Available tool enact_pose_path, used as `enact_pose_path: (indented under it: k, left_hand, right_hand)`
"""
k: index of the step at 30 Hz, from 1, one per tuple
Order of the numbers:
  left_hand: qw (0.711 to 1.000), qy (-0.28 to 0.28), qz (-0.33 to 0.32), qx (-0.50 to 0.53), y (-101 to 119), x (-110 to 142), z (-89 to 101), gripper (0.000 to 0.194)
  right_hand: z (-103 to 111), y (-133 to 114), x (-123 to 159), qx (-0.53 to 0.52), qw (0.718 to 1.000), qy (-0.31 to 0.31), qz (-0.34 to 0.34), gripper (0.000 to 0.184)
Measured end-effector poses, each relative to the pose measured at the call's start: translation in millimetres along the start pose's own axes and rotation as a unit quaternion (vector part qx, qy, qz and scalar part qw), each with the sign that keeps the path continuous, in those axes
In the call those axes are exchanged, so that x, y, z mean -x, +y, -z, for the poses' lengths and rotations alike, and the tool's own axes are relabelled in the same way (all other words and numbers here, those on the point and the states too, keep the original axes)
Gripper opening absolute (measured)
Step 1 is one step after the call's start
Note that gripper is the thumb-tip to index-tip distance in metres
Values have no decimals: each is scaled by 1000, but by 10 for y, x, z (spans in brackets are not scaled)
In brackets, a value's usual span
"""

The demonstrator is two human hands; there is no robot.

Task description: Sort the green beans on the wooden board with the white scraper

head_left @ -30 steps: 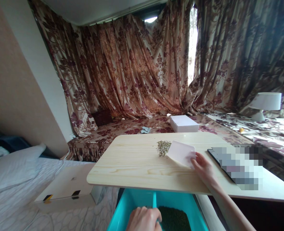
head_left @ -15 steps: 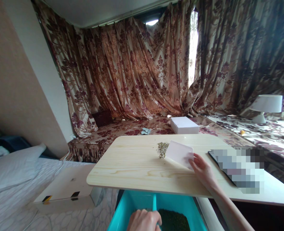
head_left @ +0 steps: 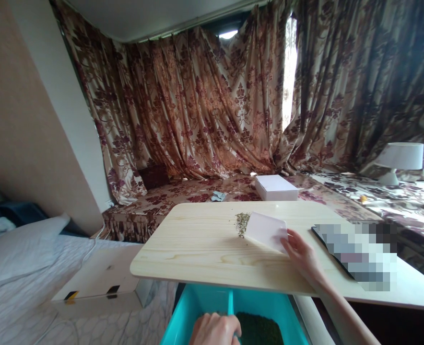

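Observation:
A thin white card (head_left: 264, 227) with rounded corners is held by its right edge in my right hand (head_left: 300, 251), closed on it. The card is tilted, its left edge against a small heap of dried green-brown herb bits (head_left: 242, 224) on the light wooden tabletop (head_left: 194, 244). Below the table's near edge stands a turquoise bin (head_left: 208, 298) split by a divider. My left hand (head_left: 216, 329) is closed over the divider, fingers curled; its grip underneath is partly hidden. Dark green crumbly material (head_left: 258, 329) lies in the bin's right compartment.
On the table's right lies a dark-edged flat object (head_left: 356, 258), blurred out. A white box (head_left: 276, 188) and a grey-blue cloth (head_left: 218, 196) rest on the patterned seat behind. Another white box (head_left: 100, 275) sits on the bed at left. A lamp (head_left: 405, 155) stands far right.
My right hand and the card have shifted slightly left, pressing closer into the herb heap, which looks narrower. The left hand stays where it was.

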State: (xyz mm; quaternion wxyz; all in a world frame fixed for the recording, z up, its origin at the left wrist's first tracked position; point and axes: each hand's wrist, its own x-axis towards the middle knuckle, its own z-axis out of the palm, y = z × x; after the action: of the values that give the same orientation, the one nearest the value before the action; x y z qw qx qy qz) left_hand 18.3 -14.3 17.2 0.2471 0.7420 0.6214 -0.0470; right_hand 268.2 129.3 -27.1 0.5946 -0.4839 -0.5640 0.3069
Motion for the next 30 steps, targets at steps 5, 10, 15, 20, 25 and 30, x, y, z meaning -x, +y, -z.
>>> enact_pose_path:
  k: [5,10,15,20,25,30]
  left_hand:
    - [1000,3,-9,2,-16,2,-16,41]
    - [1000,9,-8,7,-39,-7,-13,40]
    - [1000,17,-9,10,-43,9,10,42]
    - [1000,17,-6,14,-53,25,10,42]
    - [1000,19,-10,15,-58,23,4,42]
    - [1000,22,-4,14,-56,24,5,42]
  right_hand:
    - [-26,43,-18,8,1000,-1,5,43]
    - [-70,103,-60,10,1000,-18,8,48]
    - [-73,78,-55,13,999,-24,19,43]
    - [-56,34,-32,20,1000,-8,20,38]
    - [-49,21,-30,16,1000,7,17,35]
    - [-34,51,-31,18,1000,11,20,33]
